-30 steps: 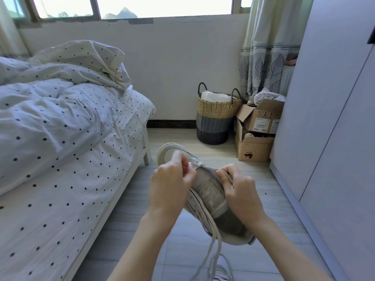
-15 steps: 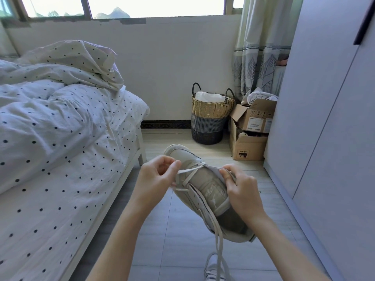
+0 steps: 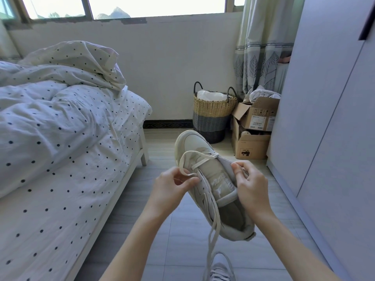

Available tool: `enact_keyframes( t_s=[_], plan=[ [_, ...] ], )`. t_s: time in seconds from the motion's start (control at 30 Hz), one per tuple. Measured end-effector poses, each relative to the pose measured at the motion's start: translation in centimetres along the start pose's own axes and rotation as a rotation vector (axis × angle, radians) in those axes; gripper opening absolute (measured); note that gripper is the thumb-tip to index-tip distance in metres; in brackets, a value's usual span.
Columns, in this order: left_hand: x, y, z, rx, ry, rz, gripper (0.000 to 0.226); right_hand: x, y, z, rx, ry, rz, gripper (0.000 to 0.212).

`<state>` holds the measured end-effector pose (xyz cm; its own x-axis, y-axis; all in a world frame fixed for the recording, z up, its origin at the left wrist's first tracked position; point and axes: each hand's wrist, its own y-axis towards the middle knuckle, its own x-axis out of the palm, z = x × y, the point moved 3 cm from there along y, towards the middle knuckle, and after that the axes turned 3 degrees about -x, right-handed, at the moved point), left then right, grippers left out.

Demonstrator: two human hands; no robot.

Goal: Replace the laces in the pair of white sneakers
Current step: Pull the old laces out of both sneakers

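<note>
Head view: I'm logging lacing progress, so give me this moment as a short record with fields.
held item: white low-top sneaker, in the air, toe pointing away
lace: flat white shoelace crosses the eyelets nearest the toe, looped out to the left; loose ends hang down
left hand: fingers pinch the lace loop
right hand: grips the sneaker's right edge
other shoe: second white sneaker on the floor below
background: woven two-tone basket

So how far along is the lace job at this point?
Early. Done: on the held sneaker only the rows nearest the toe carry lace; the eyelets above look empty. In hand: the left hand pinches a lace loop while the right hand grips the shoe's side. Left: the remaining eyelets, and the second sneaker on the floor, whose state is unclear.
</note>
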<state>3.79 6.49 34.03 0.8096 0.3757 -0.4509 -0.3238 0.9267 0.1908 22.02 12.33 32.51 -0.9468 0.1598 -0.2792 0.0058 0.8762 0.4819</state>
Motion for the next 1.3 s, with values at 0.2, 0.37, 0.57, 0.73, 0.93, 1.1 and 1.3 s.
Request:
enact_keyframes(
  t_s=[0.2, 0.37, 0.57, 0.73, 0.93, 1.1, 1.3],
  plan=[
    [-0.1, 0.1, 0.3, 0.08, -0.079, 0.079, 0.007, 0.2, -0.3, -0.4, -0.025, -0.016, -0.037, 0.018],
    [-1.6, 0.3, 0.8, -0.019, -0.627, 0.106, 0.015, -0.4, 0.0, 0.4, 0.004, -0.066, -0.01, 0.019],
    [-2.9, 0.7, -0.9, 0.008, -0.168, 0.2, 0.014, -0.9, 0.2, 2.4, 0.062, -0.154, 0.007, 0.019],
    [-3.3, 0.9, -1.4, 0.01, 0.088, 0.283, 0.01, -1.1, 0.3, 2.0, 0.02, -0.162, 0.02, 0.019],
    [-1.2, 0.5, -0.6, 0.103, 0.315, 0.285, 0.032, -1.0, 0.1, 1.0, -0.021, -0.12, 0.022, 0.017],
    [1.2, -0.4, 0.2, 0.231, 0.391, 0.097, 0.012, -0.6, 0.0, -0.1, -0.064, -0.102, 0.004, 0.017],
    [1.1, -0.1, 0.0, 0.207, 0.364, 0.112, 0.013, -0.5, -0.2, -0.9, -0.102, -0.088, -0.016, 0.017]
  ],
)
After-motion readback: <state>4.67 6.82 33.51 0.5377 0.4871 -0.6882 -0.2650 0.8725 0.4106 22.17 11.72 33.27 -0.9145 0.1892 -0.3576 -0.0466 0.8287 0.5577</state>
